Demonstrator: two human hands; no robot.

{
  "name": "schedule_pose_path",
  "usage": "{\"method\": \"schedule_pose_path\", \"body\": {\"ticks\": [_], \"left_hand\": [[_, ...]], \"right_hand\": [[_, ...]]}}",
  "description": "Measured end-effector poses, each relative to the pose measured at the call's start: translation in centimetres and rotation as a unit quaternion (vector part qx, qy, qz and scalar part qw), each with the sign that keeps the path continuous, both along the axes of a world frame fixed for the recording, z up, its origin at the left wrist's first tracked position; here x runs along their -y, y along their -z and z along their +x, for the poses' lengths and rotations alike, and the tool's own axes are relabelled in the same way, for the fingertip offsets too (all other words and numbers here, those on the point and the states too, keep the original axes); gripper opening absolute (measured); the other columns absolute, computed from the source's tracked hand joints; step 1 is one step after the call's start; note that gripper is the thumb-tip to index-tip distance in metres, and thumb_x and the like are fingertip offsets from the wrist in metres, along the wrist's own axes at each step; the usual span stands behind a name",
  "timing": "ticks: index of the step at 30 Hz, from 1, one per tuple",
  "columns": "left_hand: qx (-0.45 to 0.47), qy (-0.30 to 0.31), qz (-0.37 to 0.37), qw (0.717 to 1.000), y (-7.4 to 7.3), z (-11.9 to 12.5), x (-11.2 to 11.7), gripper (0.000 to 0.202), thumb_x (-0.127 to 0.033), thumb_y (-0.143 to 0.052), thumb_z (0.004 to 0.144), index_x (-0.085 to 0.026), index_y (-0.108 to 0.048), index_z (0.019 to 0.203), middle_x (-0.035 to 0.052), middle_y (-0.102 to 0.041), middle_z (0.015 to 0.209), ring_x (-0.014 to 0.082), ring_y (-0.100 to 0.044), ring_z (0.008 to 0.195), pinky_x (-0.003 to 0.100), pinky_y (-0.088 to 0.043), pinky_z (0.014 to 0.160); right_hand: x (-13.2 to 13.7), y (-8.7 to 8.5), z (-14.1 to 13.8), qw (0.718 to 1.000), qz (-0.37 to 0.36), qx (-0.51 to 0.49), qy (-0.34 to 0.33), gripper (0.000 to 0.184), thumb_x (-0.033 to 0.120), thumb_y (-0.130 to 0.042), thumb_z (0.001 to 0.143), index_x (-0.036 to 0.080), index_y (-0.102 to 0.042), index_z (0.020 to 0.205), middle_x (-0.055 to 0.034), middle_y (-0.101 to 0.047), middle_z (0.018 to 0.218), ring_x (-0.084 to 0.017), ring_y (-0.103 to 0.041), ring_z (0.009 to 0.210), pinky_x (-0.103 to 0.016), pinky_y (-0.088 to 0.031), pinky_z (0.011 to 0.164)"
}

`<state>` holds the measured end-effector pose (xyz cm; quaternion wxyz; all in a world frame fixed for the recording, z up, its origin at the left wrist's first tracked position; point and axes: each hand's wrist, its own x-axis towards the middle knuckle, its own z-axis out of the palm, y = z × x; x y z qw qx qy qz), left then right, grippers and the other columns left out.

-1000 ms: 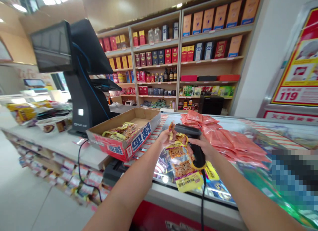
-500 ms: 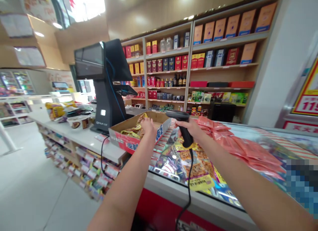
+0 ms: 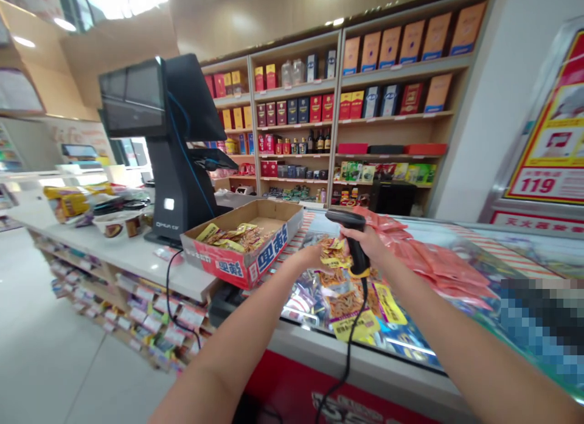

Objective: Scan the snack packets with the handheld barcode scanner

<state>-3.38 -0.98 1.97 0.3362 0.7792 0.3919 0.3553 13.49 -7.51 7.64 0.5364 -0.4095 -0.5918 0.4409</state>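
My right hand (image 3: pixel 373 246) is wrapped around the grip of a black barcode scanner (image 3: pixel 356 249), and its cable hangs down over the counter's front. Just left of the scanner, my left hand (image 3: pixel 314 257) is closed on a small yellow snack packet (image 3: pixel 334 251); its fingertips are partly hidden. Under both hands, larger see-through snack bags (image 3: pixel 349 305) with yellow labels lie on the glass counter (image 3: pixel 292 325). To the left stands an open cardboard box (image 3: pixel 235 273) with several similar small packets (image 3: pixel 237 236) inside.
A black cash register (image 3: pixel 176 162) stands on the white counter at left, beside a bowl (image 3: pixel 117 224) and bagged goods (image 3: pixel 68 202). Orange-pink packets (image 3: pixel 424 260) are piled to the right of my hands. Shelves (image 3: pixel 337 123) of boxes and bottles line the back wall.
My left hand has come out of the cardboard box and moved right to the scanner, with a snack packet in it. My right hand still holds the scanner. The view has shifted to the right.
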Motion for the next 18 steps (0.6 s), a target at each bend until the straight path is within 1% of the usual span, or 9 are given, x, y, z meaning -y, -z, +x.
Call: {"method": "schedule_pose_path", "body": {"ticks": [3,5,6,8,10,11,13,15,18], "left_hand": [[-0.012,-0.023,0.046,0.999,1.1,1.4,-0.5,0.047,-0.026,-0.090,0.035,-0.024,-0.051,0.061,-0.0015,-0.053,0.057,0.0263,-0.063,0.077,0.029,-0.049,0.072],[-0.020,-0.038,0.072,0.996,1.3,2.1,-0.5,0.057,-0.020,-0.091,0.025,-0.023,-0.045,0.058,-0.0005,-0.051,0.060,0.0295,-0.062,0.086,0.030,-0.048,0.076],[-0.028,-0.025,0.075,0.996,1.3,2.4,-0.4,0.059,-0.016,-0.091,0.021,-0.023,-0.044,0.056,-0.0005,-0.050,0.061,0.0300,-0.061,0.088,0.030,-0.047,0.078],[-0.046,0.034,0.055,0.997,1.1,2.7,0.0,0.052,-0.013,-0.089,0.026,-0.023,-0.048,0.056,-0.0013,-0.048,0.058,0.0277,-0.059,0.083,0.029,-0.046,0.076],[-0.067,0.086,0.018,0.994,0.9,2.6,0.4,0.037,-0.017,-0.087,0.039,-0.023,-0.056,0.059,-0.0020,-0.047,0.056,0.0237,-0.057,0.074,0.028,-0.045,0.073],[-0.075,0.096,0.005,0.993,0.9,2.4,0.6,0.031,-0.018,-0.084,0.045,-0.023,-0.059,0.062,-0.0021,-0.047,0.056,0.0219,-0.056,0.070,0.027,-0.044,0.072],[-0.084,0.096,-0.011,0.992,1.1,2.0,0.8,0.026,-0.014,-0.081,0.047,-0.023,-0.062,0.064,-0.0023,-0.048,0.056,0.0195,-0.054,0.065,0.026,-0.044,0.071],[-0.078,0.085,-0.019,0.993,1.6,1.4,0.6,0.028,-0.006,-0.078,0.043,-0.023,-0.061,0.059,-0.0031,-0.046,0.051,0.0183,-0.052,0.060,0.027,-0.044,0.070],[-0.019,0.030,0.012,0.999,2.4,0.7,-0.1,0.030,0.000,-0.072,0.042,-0.022,-0.053,0.047,-0.0044,-0.038,0.042,0.0171,-0.049,0.051,0.029,-0.047,0.066]], "right_hand": [[-0.4,1.1,1.4,0.999,-0.008,-0.022,0.026,0.023,0.038,-0.068,0.065,0.017,-0.061,0.065,-0.0017,-0.059,0.040,-0.015,-0.054,0.035,-0.025,-0.042,0.038],[-0.6,1.8,2.0,0.999,-0.011,-0.037,0.038,0.022,0.038,-0.069,0.064,0.017,-0.060,0.064,-0.0017,-0.059,0.040,-0.015,-0.055,0.036,-0.025,-0.044,0.040],[-0.7,2.1,2.3,0.998,-0.010,-0.042,0.043,0.022,0.038,-0.068,0.065,0.017,-0.060,0.064,-0.0018,-0.059,0.040,-0.015,-0.055,0.036,-0.025,-0.044,0.040],[-0.7,2.6,2.7,0.997,-0.009,-0.051,0.049,0.023,0.038,-0.068,0.065,0.017,-0.060,0.064,-0.0020,-0.059,0.040,-0.015,-0.056,0.036,-0.025,-0.044,0.041],[-0.5,3.0,3.0,0.997,-0.012,-0.049,0.053,0.024,0.039,-0.068,0.066,0.016,-0.060,0.064,-0.0024,-0.059,0.040,-0.015,-0.055,0.036,-0.025,-0.044,0.040],[-0.3,3.1,3.2,0.997,-0.015,-0.047,0.053,0.024,0.038,-0.068,0.066,0.016,-0.061,0.064,-0.0024,-0.059,0.040,-0.015,-0.055,0.036,-0.026,-0.044,0.040],[0.0,3.2,3.3,0.998,-0.022,-0.045,0.049,0.023,0.037,-0.068,0.065,0.016,-0.061,0.064,-0.0020,-0.059,0.041,-0.015,-0.055,0.036,-0.026,-0.045,0.041],[0.2,3.3,3.3,0.998,-0.026,-0.049,0.044,0.022,0.037,-0.070,0.064,0.016,-0.061,0.064,-0.0013,-0.060,0.042,-0.015,-0.055,0.037,-0.026,-0.045,0.041],[0.3,3.6,3.2,0.998,-0.024,-0.046,0.035,0.024,0.038,-0.069,0.064,0.017,-0.060,0.063,-0.0013,-0.059,0.041,-0.015,-0.055,0.036,-0.026,-0.043,0.040]]}}
